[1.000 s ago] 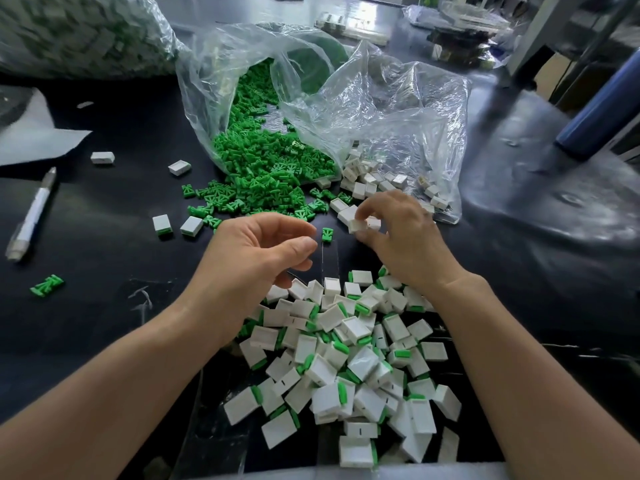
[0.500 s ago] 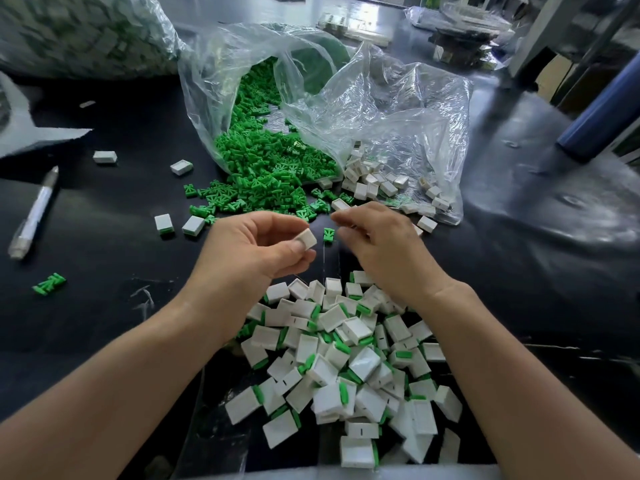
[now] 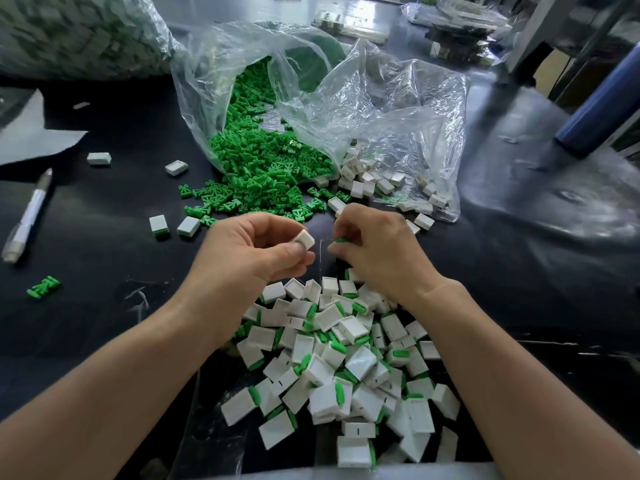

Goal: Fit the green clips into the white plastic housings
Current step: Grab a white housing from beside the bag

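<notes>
Left: the left grip (image 3: 249, 247) pinched a white housing (image 3: 304, 239) between thumb and fingertips, held above the black surface (image 3: 104, 306).
Right: the right grip (image 3: 377, 251) was narrow, its fingertips pinching a green clip (image 3: 339, 240) just right of that housing, not touching it.
Supply: a heap of loose clips (image 3: 266, 174) spilled from a clear bag (image 3: 381, 109), far of both hands; empty housings (image 3: 363, 181) lay at the bag's mouth.
Near: a pile of fitted pieces (image 3: 339, 368) lay between the forearms.
Far left: a pen (image 3: 27, 216).
</notes>
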A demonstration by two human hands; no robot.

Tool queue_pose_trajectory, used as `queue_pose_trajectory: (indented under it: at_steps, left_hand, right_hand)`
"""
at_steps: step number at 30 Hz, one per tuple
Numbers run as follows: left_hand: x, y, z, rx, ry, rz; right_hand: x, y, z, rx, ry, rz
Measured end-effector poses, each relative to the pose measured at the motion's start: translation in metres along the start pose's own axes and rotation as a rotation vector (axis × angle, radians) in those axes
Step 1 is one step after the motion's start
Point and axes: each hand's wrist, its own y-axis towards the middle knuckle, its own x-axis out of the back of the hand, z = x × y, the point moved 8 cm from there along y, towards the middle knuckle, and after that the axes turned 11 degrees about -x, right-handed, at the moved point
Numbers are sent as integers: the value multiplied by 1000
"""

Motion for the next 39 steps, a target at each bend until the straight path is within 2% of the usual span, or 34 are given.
queue_pose_trajectory:
  at_steps: [6,11,16,22,34,39]
  left_hand:
    - [3,1,-1,15,-64,-23]
    - [3,0,0,21,1,-22]
    - [0,1,4,75,-59,-9]
    - [-12,-3,4,64,-48,112]
    - [-13,-3,1,-1,89,158]
    - [-13,-4,0,-5,92,172]
  right_hand:
    - [17,-8,1,-31,292,-1]
    - [21,-16,6,-10,392,5]
    - [22,-21,11,-3,498,25]
    - [23,-22,14,-13,516,34]
    - [12,-23,15,-21,475,146]
    - [7,-25,18,-11,306,185]
